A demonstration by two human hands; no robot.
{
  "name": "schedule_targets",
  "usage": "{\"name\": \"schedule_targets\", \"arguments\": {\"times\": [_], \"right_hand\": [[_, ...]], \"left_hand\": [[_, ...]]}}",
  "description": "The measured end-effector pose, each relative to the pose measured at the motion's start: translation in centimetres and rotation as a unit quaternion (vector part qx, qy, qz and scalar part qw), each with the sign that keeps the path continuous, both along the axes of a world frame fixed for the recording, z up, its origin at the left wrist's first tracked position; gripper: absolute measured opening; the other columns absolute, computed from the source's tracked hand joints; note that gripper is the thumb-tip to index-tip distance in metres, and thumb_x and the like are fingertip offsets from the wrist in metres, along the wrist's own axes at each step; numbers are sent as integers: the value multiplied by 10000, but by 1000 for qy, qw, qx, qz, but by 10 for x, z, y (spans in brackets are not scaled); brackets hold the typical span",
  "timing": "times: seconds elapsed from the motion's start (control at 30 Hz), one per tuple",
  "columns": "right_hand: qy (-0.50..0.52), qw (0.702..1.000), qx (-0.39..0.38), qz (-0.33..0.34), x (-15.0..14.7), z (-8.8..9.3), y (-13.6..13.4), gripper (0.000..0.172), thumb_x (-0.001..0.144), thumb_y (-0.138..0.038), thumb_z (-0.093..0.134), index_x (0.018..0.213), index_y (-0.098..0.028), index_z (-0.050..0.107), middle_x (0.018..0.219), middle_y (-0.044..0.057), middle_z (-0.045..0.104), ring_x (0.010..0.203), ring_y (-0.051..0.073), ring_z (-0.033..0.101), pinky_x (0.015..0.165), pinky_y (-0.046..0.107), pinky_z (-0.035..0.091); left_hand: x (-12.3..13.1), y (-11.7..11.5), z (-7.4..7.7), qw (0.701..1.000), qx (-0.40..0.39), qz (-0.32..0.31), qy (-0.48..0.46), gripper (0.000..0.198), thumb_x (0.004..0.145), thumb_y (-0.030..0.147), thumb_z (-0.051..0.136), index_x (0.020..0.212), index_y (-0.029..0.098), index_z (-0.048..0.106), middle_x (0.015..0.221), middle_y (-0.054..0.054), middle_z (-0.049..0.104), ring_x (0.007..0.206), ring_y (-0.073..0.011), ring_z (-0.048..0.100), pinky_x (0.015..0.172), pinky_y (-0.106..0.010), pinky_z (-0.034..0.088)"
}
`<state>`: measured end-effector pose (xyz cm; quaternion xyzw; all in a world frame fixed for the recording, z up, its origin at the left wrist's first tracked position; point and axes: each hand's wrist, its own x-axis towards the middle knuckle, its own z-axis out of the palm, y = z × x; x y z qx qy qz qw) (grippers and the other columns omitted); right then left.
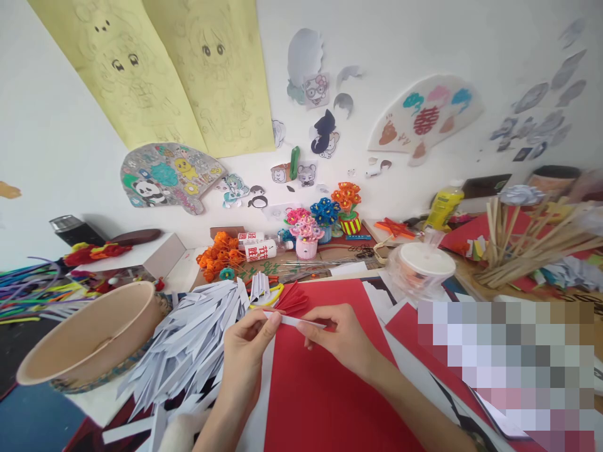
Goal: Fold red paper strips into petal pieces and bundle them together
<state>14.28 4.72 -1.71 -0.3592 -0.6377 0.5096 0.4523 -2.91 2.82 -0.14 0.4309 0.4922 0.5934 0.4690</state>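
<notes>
One held strip (289, 321) — two wall fans (170, 176)

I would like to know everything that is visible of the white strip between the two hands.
The strip is white, narrow and straight, with a plain surface that looks like paper. It is held up over the red sheet, touched by the left grip on one side and the right grip on the other. It runs nearly level across the view, its right end slightly lower. Both grips partly cover it, so its full length and any folds cannot be told.
</notes>
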Motion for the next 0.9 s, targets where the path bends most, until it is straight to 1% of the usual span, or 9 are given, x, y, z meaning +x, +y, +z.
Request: {"name": "schedule_targets", "arguments": {"times": [0.2, 0.4, 0.47, 0.57, 0.63, 0.67, 0.73, 0.8, 0.9], "right_hand": [[-32, 999, 28, -26, -1, 5, -3, 329, 878, -398, 638, 656, -168, 717, 622, 40, 695, 602, 159, 636, 616, 258, 494], [-14, 1000, 1, -27, -2, 0, -2, 369, 851, -471, 657, 658, -161, 713, 609, 48, 683, 571, 164, 633, 586, 268, 495], [-9, 1000, -22, 6, -1, 0, -1, 389, 825, -516, 678, 681, -156, 716, 607, 44, 675, 567, 162, 630, 583, 267, 493], [25, 991, -82, 101, 3, 2, 0, 507, 816, -622, 634, 697, -137, 717, 611, 49, 671, 562, 159, 633, 587, 273, 490], [61, 979, -128, 149, 7, 2, 2, 579, 847, -666, 556, 748, -124, 734, 635, 57, 680, 578, 156, 637, 593, 271, 481], [70, 973, -144, 164, 9, 2, 3, 574, 848, -660, 562, 781, -121, 745, 655, 57, 687, 597, 153, 636, 605, 267, 475], [71, 962, -168, 205, 13, 0, 6, 512, 812, -617, 648, 860, -122, 766, 697, 49, 700, 643, 147, 627, 645, 260, 463], [68, 947, -184, 254, 15, -3, 7, 476, 752, -579, 734, 878, -121, 779, 728, 46, 708, 671, 141, 613, 676, 257, 458], [98, 929, -216, 283, 14, -9, 7, 445, 705, -550, 786, 839, -126, 786, 729, 39, 705, 598, 110, 569, 607, 233, 441]], "left_hand": [[-2, 2, -1, 1000, -4, 3, 5, 348, 642, 438, 842, 523, 166, 659, 664, -5, 641, 663, -117, 489, 618, -199, 402], [-4, 3, -1, 999, -25, 15, 17, 332, 605, 460, 855, 566, 165, 708, 616, -11, 612, 657, -132, 476, 614, -220, 398], [-5, 3, 0, 999, -20, 25, 24, 364, 591, 480, 854, 529, 162, 688, 584, -6, 588, 632, -128, 457, 604, -225, 389], [-7, 5, 2, 999, -22, 22, 30, 406, 572, 518, 849, 499, 162, 668, 586, -11, 589, 624, -129, 451, 599, -233, 377], [-9, 5, 3, 999, -28, -11, 36, 424, 576, 524, 844, 470, 163, 648, 589, -23, 598, 641, -142, 476, 620, -243, 383], [-9, 4, 4, 998, -30, -34, 38, 414, 587, 518, 840, 476, 164, 654, 590, -27, 601, 646, -148, 485, 629, -249, 385], [-7, 2, 4, 996, -33, -79, 39, 361, 620, 492, 829, 534, 166, 698, 596, -28, 602, 632, -147, 482, 629, -253, 383], [-5, 0, 5, 992, -35, -115, 35, 308, 652, 467, 817, 625, 170, 744, 624, -24, 609, 603, -131, 458, 606, -246, 368], [-2, -3, 9, 984, -46, -169, 35, 294, 679, 462, 805, 676, 171, 762, 652, -25, 620, 589, -121, 446, 587, -238, 353]]}}
